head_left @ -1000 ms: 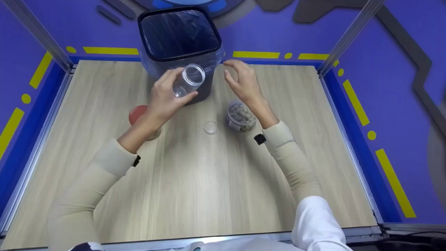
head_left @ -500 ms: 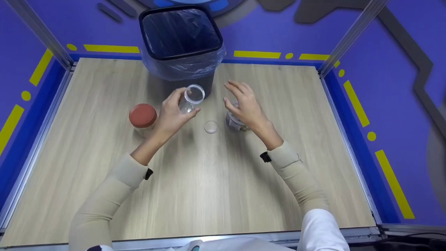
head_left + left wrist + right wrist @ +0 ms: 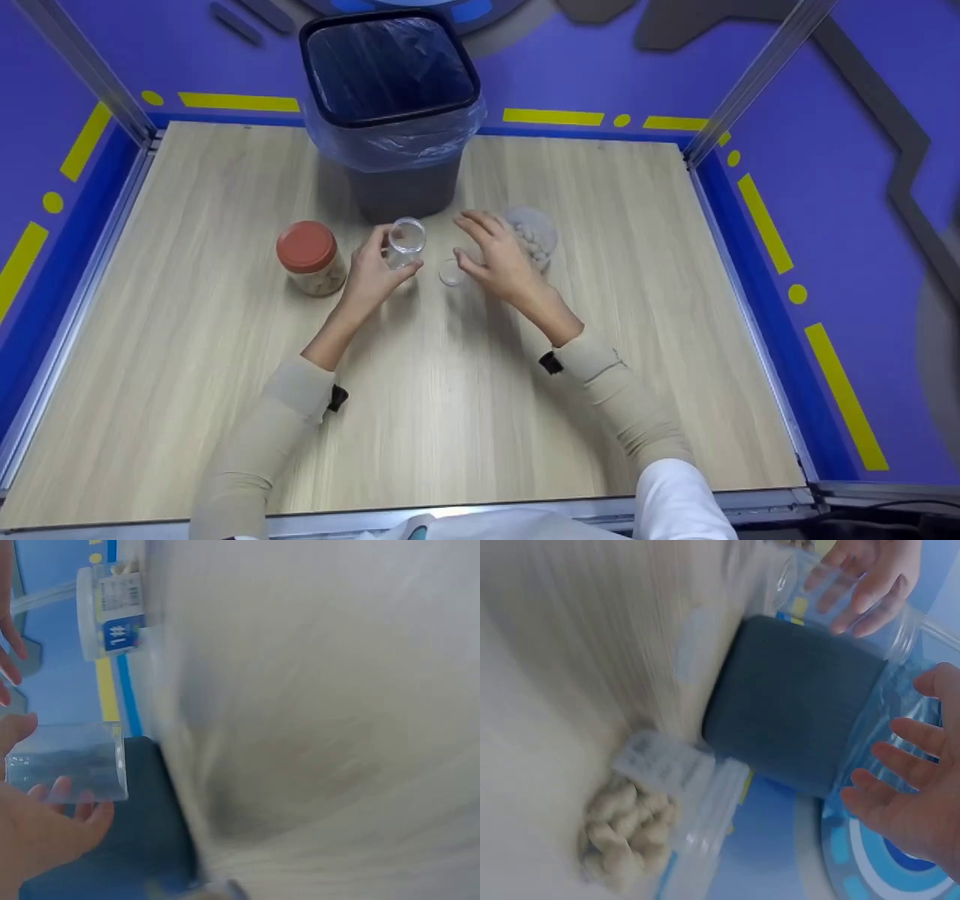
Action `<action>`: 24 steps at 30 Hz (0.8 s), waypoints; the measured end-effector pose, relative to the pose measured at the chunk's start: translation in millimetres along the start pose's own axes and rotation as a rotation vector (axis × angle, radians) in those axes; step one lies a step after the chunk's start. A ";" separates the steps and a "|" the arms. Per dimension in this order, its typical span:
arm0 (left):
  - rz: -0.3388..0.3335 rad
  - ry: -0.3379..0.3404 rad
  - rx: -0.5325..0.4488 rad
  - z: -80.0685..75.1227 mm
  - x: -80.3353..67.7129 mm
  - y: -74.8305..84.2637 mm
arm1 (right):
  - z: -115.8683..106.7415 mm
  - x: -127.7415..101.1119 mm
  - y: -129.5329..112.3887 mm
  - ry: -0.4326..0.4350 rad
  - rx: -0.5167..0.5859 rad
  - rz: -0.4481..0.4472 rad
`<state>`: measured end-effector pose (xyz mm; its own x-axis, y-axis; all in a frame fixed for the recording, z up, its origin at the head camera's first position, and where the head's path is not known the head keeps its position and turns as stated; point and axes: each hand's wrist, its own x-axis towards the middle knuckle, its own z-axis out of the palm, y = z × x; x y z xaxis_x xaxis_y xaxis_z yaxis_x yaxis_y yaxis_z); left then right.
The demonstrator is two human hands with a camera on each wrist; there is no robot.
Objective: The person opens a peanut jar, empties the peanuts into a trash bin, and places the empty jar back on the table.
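Note:
My left hand [image 3: 369, 271] grips a clear, lidless plastic jar [image 3: 406, 252], fingers and thumb around its side. In the left wrist view the jar [image 3: 75, 761] looks empty. My right hand [image 3: 501, 264] hovers to the right of it, fingers spread and holding nothing. Between the hands a small clear round lid [image 3: 450, 273] lies flat on the table. A clear tub [image 3: 541, 226] of pale, peanut-like pieces stands partly behind my right hand; its printed label [image 3: 121, 611] shows in the left wrist view.
Left of my left hand stands a jar with a red lid [image 3: 306, 247], pale pieces inside. A dark bin [image 3: 405, 184] lined with a clear bag stands at the back of the wooden table [image 3: 420, 420]. Blue panels [image 3: 600, 67] enclose the sides and back.
My left hand has brought the clear jar from in front of the bin toward me. My right hand has also come nearer and leftward. The red-lidded jar is no longer behind my left arm.

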<state>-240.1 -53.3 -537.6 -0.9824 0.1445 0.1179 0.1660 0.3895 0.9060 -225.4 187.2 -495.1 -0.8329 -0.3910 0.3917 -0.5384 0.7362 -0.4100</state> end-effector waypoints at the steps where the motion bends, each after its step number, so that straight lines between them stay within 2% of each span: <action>1: -0.013 -0.004 -0.009 0.2 -0.6 -3.4 | 3.9 -0.5 -1.9 -0.010 0.009 0.001; 6: -0.058 -0.013 -0.034 2.3 -1.7 -16.5 | 22.6 -3.0 -9.8 -0.055 0.043 -0.001; 11: -0.092 -0.015 -0.013 6.6 -2.4 -23.6 | 36.0 -5.1 -12.7 -0.079 0.026 0.009; 16: -0.116 0.006 -0.005 10.4 -0.1 -28.0 | 41.5 -5.5 -11.6 -0.070 0.026 0.027; 24: -0.118 0.025 0.000 14.7 7.4 -28.6 | 42.8 -5.8 -8.1 -0.088 0.028 0.024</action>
<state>-250.9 -50.0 -568.6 -0.9970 0.0753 0.0203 0.0489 0.4021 0.9143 -221.6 159.8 -529.3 -0.8530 -0.4214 0.3079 -0.5205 0.7305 -0.4422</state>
